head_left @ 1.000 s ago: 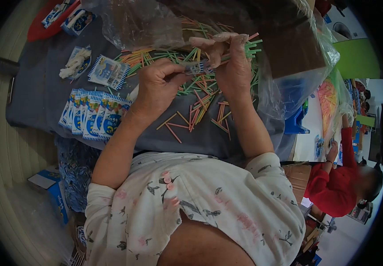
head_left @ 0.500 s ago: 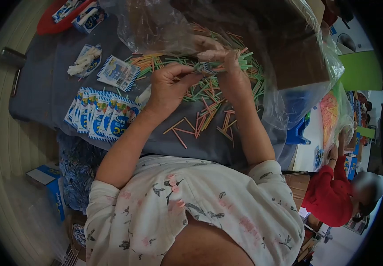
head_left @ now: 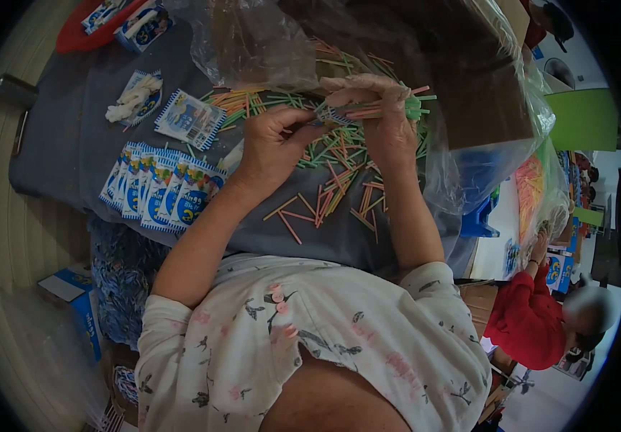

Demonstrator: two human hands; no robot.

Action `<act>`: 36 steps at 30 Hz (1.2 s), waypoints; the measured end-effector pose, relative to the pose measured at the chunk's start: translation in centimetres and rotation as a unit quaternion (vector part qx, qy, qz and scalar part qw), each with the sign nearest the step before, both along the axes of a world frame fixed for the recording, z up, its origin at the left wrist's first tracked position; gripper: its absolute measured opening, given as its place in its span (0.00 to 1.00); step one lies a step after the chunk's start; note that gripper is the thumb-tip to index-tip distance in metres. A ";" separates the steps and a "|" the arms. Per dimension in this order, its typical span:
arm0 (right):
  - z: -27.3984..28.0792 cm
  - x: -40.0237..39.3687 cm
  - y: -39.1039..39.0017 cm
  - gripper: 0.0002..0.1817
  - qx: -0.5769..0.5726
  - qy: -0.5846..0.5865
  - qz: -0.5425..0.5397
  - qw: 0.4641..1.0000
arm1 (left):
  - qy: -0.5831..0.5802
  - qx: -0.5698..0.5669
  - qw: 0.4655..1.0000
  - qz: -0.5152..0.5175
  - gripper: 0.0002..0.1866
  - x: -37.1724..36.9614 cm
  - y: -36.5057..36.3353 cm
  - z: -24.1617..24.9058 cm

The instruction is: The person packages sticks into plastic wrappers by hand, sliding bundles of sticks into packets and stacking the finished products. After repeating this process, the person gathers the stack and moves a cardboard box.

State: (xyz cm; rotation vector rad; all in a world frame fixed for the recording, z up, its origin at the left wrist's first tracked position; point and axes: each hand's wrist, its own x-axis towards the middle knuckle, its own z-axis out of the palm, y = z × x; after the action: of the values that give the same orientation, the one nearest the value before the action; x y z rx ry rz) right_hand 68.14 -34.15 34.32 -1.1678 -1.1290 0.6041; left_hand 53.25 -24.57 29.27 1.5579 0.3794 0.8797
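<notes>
Thin pink, green and orange sticks lie scattered on the grey cloth around and beneath my hands. My right hand is wrapped round a bundle of these sticks, whose ends stick out to the right past its thumb. Between the fingers of my left hand is the edge of a small blue-and-white packet, held against the near ends of the bundle. To the left, several filled-looking packets overlap in a row. Above them lie a flat packet and another with a crumpled white thing on it.
A red tray with packets stands at the top left. Clear plastic sheeting and a cardboard box border the sticks on the right. A co-worker in a red top is at the far right, beside a blue plastic object.
My right hand has shifted slightly right with the bundle, and more of its sticks show. My left hand keeps its pinch on the packet. The co-worker's arms have moved a little.
</notes>
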 end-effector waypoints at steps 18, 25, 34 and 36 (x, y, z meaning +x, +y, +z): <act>-1.0 0.3 1.3 0.29 -0.012 -0.160 -0.039 0.986 | 0.001 -0.116 0.992 -0.054 0.08 0.6 0.1 -0.8; 0.2 0.3 1.3 0.29 -0.059 -0.083 0.039 0.994 | -0.067 -0.130 0.986 -0.080 0.09 1.3 -0.3 -0.5; 0.4 3.0 1.2 0.36 -0.110 -0.191 0.033 0.975 | -0.047 0.009 0.995 -0.090 0.13 3.3 1.0 0.0; 0.3 3.1 1.3 0.38 -0.051 -0.141 0.022 0.989 | -0.033 -0.017 0.993 -0.110 0.13 3.4 1.2 0.5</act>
State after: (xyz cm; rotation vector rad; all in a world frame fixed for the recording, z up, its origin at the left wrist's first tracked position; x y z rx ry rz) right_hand 71.27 -32.81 34.61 -1.3488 -1.3788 0.5466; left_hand 56.64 -23.40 29.73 1.5034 0.1702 0.7484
